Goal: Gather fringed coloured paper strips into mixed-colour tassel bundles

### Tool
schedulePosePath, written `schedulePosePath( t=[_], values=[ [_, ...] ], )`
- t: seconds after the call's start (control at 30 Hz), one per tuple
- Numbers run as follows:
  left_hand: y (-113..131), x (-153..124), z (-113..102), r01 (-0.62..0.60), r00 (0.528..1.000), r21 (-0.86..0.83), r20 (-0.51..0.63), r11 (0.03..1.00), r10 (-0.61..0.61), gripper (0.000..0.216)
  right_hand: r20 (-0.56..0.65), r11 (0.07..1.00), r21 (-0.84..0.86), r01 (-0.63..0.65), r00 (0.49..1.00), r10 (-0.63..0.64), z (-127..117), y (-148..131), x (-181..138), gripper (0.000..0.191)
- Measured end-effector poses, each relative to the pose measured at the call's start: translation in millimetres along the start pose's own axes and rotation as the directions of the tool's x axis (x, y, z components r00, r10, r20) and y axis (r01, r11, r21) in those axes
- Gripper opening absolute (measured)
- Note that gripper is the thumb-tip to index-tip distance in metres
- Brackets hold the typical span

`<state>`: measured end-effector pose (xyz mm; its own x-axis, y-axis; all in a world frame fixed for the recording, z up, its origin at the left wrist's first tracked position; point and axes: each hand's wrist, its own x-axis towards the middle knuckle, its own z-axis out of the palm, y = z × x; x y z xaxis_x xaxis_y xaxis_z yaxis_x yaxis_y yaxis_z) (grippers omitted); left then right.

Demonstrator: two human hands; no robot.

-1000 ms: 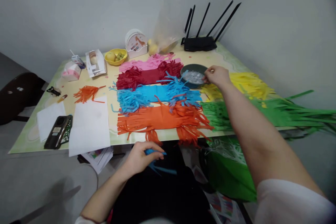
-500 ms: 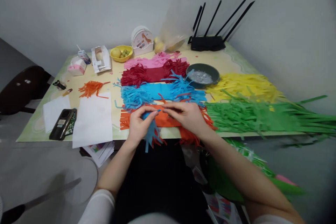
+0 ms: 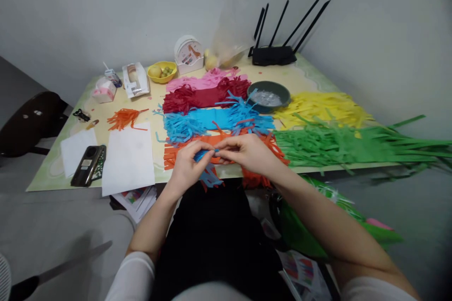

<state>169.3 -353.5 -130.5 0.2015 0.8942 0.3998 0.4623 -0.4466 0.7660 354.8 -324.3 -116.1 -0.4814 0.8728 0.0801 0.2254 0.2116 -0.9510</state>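
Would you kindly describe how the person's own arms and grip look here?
The left sleeve and right sleeve are plain white, ending near the elbows. The left grip and right grip are gloveless, and no watch or bracelet shows.

words: none I can read | box (image 3: pixel 190 64): marks by a giraffe (image 3: pixel 194 50), too small to read | phone (image 3: pixel 82 178): pale sticker (image 3: pixel 85 163), too blurry to read | drink (image 3: pixel 113 78): blue print, too tiny to make out
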Motion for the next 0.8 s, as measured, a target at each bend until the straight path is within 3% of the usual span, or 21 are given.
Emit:
schedulePosePath(
  t=[0.1, 0.2, 0.27, 0.33, 0.5, 0.63, 0.8],
  values=[
    [1, -4, -2, -0.077, 0.997, 0.101, 0.003, 0.992, 0.077, 0.011, 0.006, 0.996, -0.083, 0.021, 1.0, -0.02, -1, -2, -2, 0.013],
    [2, -6, -5, -0.139, 0.99, 0.172, 0.044, 0.975, 0.133, 0.013, 0.089, 0.995, -0.099, 0.024, 0.996, -0.015, -4, -3, -3, 0.021],
    [2, -6, -7, -0.171, 0.984, 0.167, 0.073, 0.971, 0.161, 0.014, 0.14, 0.997, -0.077, 0.023, 0.99, -0.012, -4, -3, -3, 0.023],
    [3, -6, -8, -0.162, 0.985, 0.106, 0.073, 0.981, 0.155, 0.014, 0.111, 1.0, -0.026, 0.016, 0.994, -0.013, -2, -3, -5, 0.021],
    [8, -13, 1, 0.059, 0.997, -0.146, -0.05, 0.988, -0.067, 0.014, -0.061, 0.977, 0.213, -0.007, 0.998, 0.021, 12, -3, -13, 0.028],
    [11, -21, 13, 0.205, 0.971, -0.352, -0.043, 0.913, -0.234, 0.017, -0.15, 0.96, 0.279, -0.004, 0.987, 0.048, 22, 0, -20, 0.029],
    [8, -26, 18, 0.218, 0.97, -0.461, 0.006, 0.86, -0.242, 0.022, -0.238, 0.927, 0.374, 0.018, 0.968, 0.077, 28, 8, -19, 0.033]
  ],
)
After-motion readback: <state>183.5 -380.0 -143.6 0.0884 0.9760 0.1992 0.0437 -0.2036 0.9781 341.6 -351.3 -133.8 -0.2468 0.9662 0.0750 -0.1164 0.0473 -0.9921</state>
